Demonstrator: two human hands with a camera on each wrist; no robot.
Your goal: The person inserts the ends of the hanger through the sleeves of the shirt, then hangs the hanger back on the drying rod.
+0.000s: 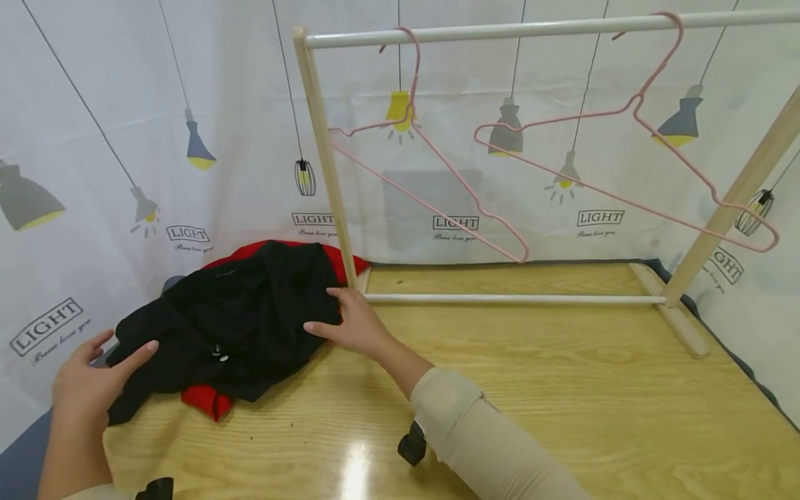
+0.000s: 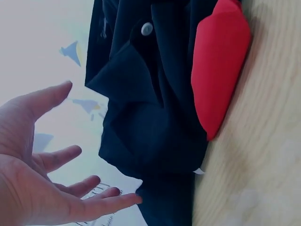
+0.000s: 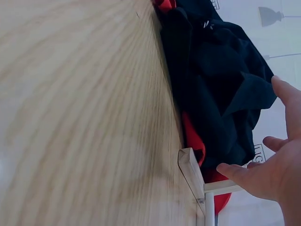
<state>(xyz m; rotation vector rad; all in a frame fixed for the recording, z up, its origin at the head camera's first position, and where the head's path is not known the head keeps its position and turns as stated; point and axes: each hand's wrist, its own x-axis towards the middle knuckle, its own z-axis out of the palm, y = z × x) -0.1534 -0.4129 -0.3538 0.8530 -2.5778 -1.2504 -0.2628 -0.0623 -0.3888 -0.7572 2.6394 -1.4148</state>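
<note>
A crumpled black garment (image 1: 250, 326) with a pale button lies on the wooden table, over a red garment (image 1: 206, 401) that peeks out at its front and back edges. My left hand (image 1: 90, 378) is at the black cloth's left end, thumb and fingers spread apart. In the left wrist view that hand (image 2: 51, 174) has nothing in its grasp, and the button (image 2: 147, 29) shows on the cloth. At the right end my right hand (image 1: 353, 323) reaches with spread fingers beside the cloth. The right wrist view shows this hand (image 3: 268, 165) close to the cloth; contact is hard to tell.
A wooden rack with a white top rail (image 1: 562, 29) stands at the back. Two pink hangers, a left one (image 1: 446, 167) and a right one (image 1: 625, 194), hang from it. The rack's left post (image 1: 328, 160) rises just behind my right hand. A lamp-patterned curtain (image 1: 237, 104) encloses the table (image 1: 531, 389).
</note>
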